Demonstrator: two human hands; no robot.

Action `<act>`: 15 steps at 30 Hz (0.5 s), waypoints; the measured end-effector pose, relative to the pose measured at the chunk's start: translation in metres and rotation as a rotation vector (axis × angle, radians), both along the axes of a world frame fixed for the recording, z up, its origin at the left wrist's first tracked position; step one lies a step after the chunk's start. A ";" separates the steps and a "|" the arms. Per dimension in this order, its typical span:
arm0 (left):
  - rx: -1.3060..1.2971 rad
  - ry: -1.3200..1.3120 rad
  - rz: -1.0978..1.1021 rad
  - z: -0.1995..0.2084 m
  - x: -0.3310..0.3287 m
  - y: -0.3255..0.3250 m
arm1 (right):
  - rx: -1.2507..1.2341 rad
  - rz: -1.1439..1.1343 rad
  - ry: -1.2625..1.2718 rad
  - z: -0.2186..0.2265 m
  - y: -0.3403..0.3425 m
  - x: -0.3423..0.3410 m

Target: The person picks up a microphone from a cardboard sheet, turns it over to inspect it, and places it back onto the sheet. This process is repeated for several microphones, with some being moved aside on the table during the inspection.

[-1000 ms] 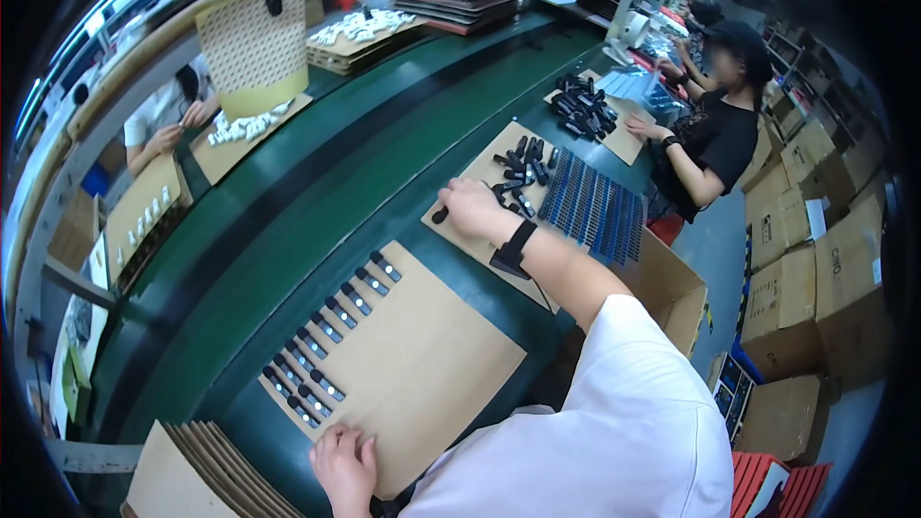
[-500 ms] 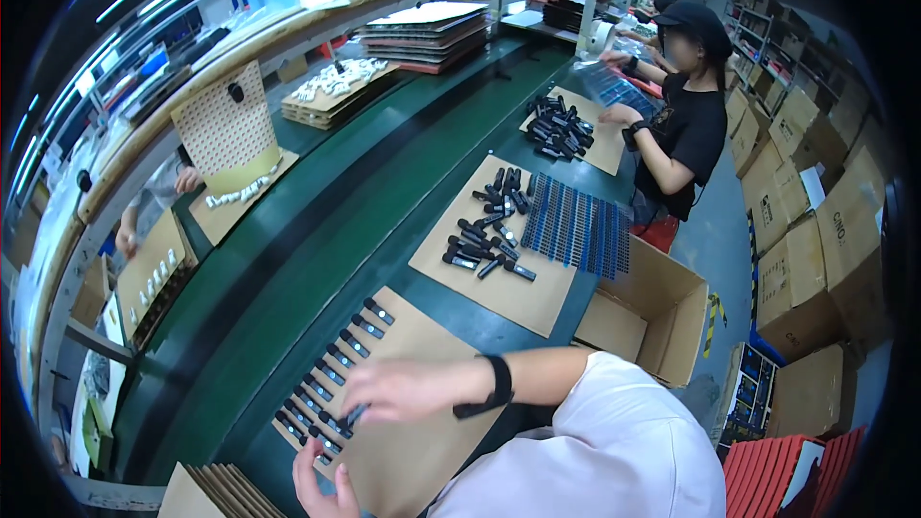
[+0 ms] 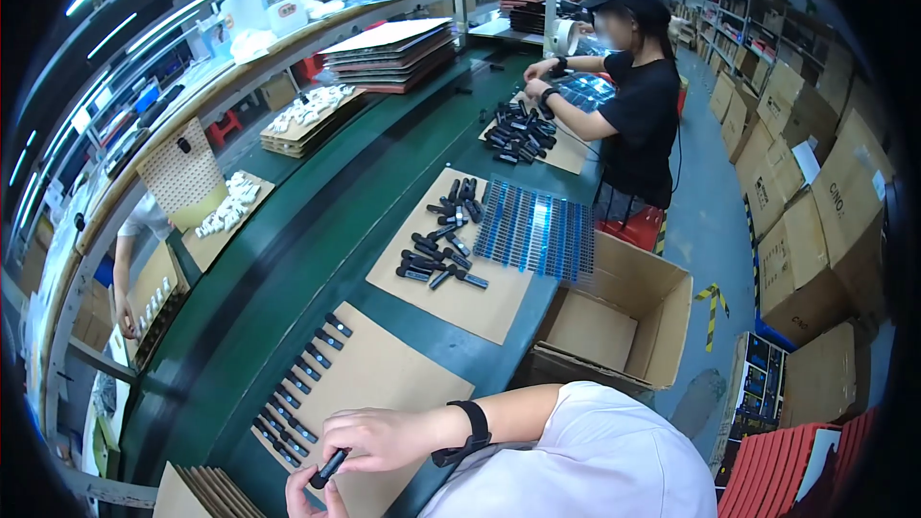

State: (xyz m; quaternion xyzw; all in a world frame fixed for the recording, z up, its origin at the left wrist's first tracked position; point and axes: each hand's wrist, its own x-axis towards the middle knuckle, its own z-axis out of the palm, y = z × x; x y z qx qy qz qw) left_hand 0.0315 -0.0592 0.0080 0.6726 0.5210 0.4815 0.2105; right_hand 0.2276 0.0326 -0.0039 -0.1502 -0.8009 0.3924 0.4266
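Note:
A small black microphone (image 3: 329, 468) with a rounded head is held tilted between my two hands over the near corner of a brown cardboard sheet (image 3: 384, 364). My left hand (image 3: 305, 497) pinches its lower, rounded end. The fingers of my right hand (image 3: 372, 435), with a black band at the wrist, close on its upper end. Along the sheet's left edge lies a slanted row of similar microphones (image 3: 299, 386), spaced side by side. Farther off, a second cardboard sheet (image 3: 484, 312) carries a loose heap of microphones (image 3: 429, 254) beside a blue gridded film sheet (image 3: 537, 230).
An open carton (image 3: 662, 336) stands to the right of the green bench (image 3: 317, 221). Across it, another person's arm (image 3: 125, 273) works near white pieces. A co-worker in black (image 3: 638, 125) handles another pile farther along. Folded cardboard (image 3: 206, 494) stands at the lower left.
My right hand has moved down and slightly left to meet my left hand, and both now grip one microphone. The view has shifted, and the co-worker's hands have come together.

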 end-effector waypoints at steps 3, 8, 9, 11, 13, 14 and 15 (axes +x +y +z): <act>0.037 0.082 0.022 0.004 0.018 -0.009 | -0.025 0.009 0.021 -0.001 -0.011 0.012; 0.038 0.115 0.057 0.000 0.037 -0.016 | -0.128 0.045 0.112 -0.004 -0.020 0.032; 0.037 0.101 0.051 0.000 0.042 -0.016 | -0.159 0.055 0.134 -0.005 -0.021 0.036; 0.032 0.073 0.033 0.000 0.051 -0.014 | -0.156 0.043 0.154 -0.008 -0.022 0.044; 0.050 0.066 0.016 -0.003 0.056 -0.009 | -0.157 0.029 0.188 -0.011 -0.021 0.051; 0.066 0.055 0.001 -0.004 0.059 -0.006 | -0.156 0.025 0.191 -0.013 -0.021 0.053; 0.082 0.043 -0.015 -0.005 0.061 -0.003 | -0.168 0.015 0.210 -0.015 -0.021 0.055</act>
